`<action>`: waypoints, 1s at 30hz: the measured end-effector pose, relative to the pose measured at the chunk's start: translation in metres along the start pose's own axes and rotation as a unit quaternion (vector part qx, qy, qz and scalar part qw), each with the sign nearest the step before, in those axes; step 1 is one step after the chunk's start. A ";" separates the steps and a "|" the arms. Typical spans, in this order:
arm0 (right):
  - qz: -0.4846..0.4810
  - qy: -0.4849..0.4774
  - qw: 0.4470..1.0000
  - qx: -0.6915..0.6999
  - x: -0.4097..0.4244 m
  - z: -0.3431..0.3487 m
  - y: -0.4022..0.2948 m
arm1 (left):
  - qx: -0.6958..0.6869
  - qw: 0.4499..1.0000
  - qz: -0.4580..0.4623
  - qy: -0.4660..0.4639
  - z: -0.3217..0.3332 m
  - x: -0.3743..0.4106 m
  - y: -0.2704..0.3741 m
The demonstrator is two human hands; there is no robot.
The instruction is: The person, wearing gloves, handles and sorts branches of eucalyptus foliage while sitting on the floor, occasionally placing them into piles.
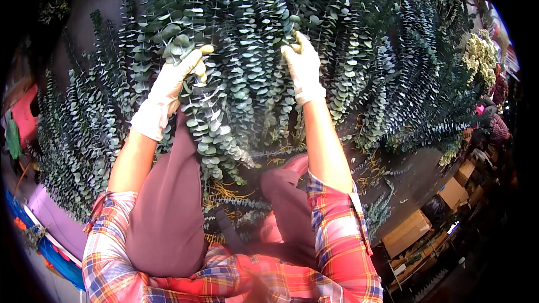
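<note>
My left hand [181, 76], in a pale glove, is closed around the stems of some eucalyptus sprigs [210, 130], whose leafy ends hang down past my knee. Round leaves stick out above that fist. My right hand [301, 59], also gloved, reaches among the upright eucalyptus branches [248, 50] in front of me. Its thumb and forefinger are near a leafy tip; whether they pinch it cannot be made out. The branches fan out in a dense row from the left side across to the right.
Cut sprigs and yellowish stems [229, 191] lie on the dark floor between my legs. At the right are cardboard boxes [406, 233] and a cream dried flower bunch [480, 59]. A purple surface [59, 210] and a blue item [61, 261] are at the lower left.
</note>
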State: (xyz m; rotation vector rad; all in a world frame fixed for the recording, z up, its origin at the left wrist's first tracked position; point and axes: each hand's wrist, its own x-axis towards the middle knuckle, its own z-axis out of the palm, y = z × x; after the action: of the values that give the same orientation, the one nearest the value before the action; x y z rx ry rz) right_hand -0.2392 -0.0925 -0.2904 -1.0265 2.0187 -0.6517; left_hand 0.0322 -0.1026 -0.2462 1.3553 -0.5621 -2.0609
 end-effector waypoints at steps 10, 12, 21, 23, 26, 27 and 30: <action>0.088 -0.250 0.960 0.095 -0.144 0.003 0.011 | 0.010 0.999 -0.028 0.023 -0.011 0.008 -0.002; 0.055 -0.316 0.947 -0.020 -0.176 -0.002 0.019 | 0.013 0.999 -0.033 0.017 -0.012 0.007 -0.002; 0.063 -0.090 0.991 -0.074 -0.093 -0.014 0.011 | 0.032 0.999 -0.030 -0.005 -0.003 0.005 -0.006; 0.016 0.007 0.998 -0.058 -0.059 0.005 0.003 | 0.006 0.998 -0.056 -0.012 0.001 0.005 -0.009; -0.053 0.068 0.990 -0.112 -0.022 0.031 -0.006 | 0.015 0.998 -0.053 -0.005 0.003 0.003 -0.012; -0.025 0.057 0.990 -0.127 -0.017 0.036 -0.010 | 0.018 0.999 -0.048 -0.007 0.002 0.003 -0.012; -0.044 -0.008 0.998 0.055 -0.029 0.034 -0.023 | -0.017 0.999 -0.046 0.000 0.000 0.002 -0.011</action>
State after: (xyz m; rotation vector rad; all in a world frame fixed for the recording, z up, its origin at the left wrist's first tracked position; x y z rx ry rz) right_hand -0.1904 -0.0845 -0.2816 -1.0561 1.9113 -0.7896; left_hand 0.0290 -0.0958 -0.2541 1.3860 -0.4711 -2.1335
